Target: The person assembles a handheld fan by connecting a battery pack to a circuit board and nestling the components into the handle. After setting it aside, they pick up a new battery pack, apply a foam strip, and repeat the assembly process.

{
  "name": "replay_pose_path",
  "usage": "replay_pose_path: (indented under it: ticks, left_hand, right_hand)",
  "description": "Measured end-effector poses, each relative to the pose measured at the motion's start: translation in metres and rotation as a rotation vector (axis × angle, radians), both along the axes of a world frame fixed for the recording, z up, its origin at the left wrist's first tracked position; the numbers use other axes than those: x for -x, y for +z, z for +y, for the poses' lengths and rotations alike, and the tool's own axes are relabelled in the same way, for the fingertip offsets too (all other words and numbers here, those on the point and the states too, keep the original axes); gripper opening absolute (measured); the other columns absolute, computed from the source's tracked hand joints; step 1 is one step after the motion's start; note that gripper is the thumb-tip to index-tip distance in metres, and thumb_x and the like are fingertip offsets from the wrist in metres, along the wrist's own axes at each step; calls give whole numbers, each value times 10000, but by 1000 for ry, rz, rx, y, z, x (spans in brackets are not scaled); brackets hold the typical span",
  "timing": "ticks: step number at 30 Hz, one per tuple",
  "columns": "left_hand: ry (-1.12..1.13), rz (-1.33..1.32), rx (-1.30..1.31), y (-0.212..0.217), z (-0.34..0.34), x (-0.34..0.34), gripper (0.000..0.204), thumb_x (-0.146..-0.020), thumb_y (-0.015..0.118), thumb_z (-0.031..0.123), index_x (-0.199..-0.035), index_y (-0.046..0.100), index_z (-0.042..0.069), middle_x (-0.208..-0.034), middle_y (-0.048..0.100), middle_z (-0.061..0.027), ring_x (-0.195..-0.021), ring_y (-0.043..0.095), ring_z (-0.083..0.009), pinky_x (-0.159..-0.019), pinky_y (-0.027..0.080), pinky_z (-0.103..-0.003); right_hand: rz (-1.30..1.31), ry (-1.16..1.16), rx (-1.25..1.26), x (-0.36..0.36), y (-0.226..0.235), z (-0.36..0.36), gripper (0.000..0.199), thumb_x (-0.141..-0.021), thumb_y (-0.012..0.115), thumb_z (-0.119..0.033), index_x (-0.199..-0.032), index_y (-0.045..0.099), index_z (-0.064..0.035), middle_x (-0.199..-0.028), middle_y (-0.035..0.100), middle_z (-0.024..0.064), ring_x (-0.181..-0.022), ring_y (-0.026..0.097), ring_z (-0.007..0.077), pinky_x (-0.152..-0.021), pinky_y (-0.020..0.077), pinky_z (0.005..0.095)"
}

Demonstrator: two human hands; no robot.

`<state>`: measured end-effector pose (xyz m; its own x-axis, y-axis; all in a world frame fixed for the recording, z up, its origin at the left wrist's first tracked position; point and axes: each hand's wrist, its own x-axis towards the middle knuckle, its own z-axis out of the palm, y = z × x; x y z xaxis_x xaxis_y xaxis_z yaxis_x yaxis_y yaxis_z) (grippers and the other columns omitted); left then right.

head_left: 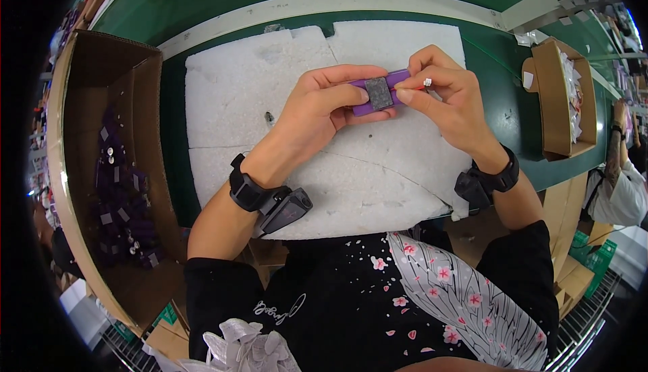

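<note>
Clearly both hands pinched one small purple block (378, 93) above the far edge of the white foam sheet (236, 102). Left hand (317, 105) gripped its left end, right hand (445, 95) pressed its grey pad. It seemed light and stiff; holding the ends looked best.

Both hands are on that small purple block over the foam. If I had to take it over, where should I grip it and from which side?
Probably by its two long edges, coming from above. The purple block lies lengthwise between the left hand and right hand, its ends covered by their fingers. The grey square pad faces up on its middle, so keep off that face.
</note>
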<state>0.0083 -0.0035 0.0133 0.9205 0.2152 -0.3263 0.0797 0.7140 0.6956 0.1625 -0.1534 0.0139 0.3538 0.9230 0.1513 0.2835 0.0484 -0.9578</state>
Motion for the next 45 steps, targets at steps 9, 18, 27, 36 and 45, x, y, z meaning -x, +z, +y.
replay_pose_path:
  ticks: [9,18,27,36,45]
  left_hand:
    - [-7,-37,12,2,0,0,360,-845,431,-60,-1179,561,-93,-1148,590,-246,-1001,637,-352,-909,545,-379]
    - [11,-18,6,6,-1,-2,389,-839,406,-74,-1203,541,-104,-1172,575,-262,-1019,627,-366,-924,536,-385]
    - [-2,-12,28,6,-1,-1,380,-837,407,-71,-1187,548,-110,-1176,573,-267,-1023,624,-367,-925,536,-397]
    - [-10,-2,4,5,1,0,366,-838,427,-61,-1178,552,-108,-1156,584,-265,-994,637,-367,-896,553,-395]
    - [-23,-9,-11,5,1,0,353,-843,450,-51,-1176,560,-92,-1152,587,-263,-970,649,-366,-871,565,-375]
  right_hand:
    - [-80,-37,-45,-1,0,0,68,-830,642,8,-889,644,42,-951,522,55,-834,513,102,-715,435,226]
    - [-13,-159,-112,-1,5,-3,155,-817,618,47,-966,581,25,-951,594,82,-852,558,117,-768,462,248]
    - [-21,-69,-52,-9,9,-3,120,-795,613,76,-840,543,-11,-902,626,86,-844,573,128,-784,461,266]
    - [-114,-51,-64,-10,11,-4,152,-761,630,103,-782,540,-17,-844,635,91,-800,582,137,-750,460,274]
    - [-152,-40,-92,-11,9,-3,139,-737,641,109,-755,568,-7,-789,640,81,-767,577,150,-712,449,272]
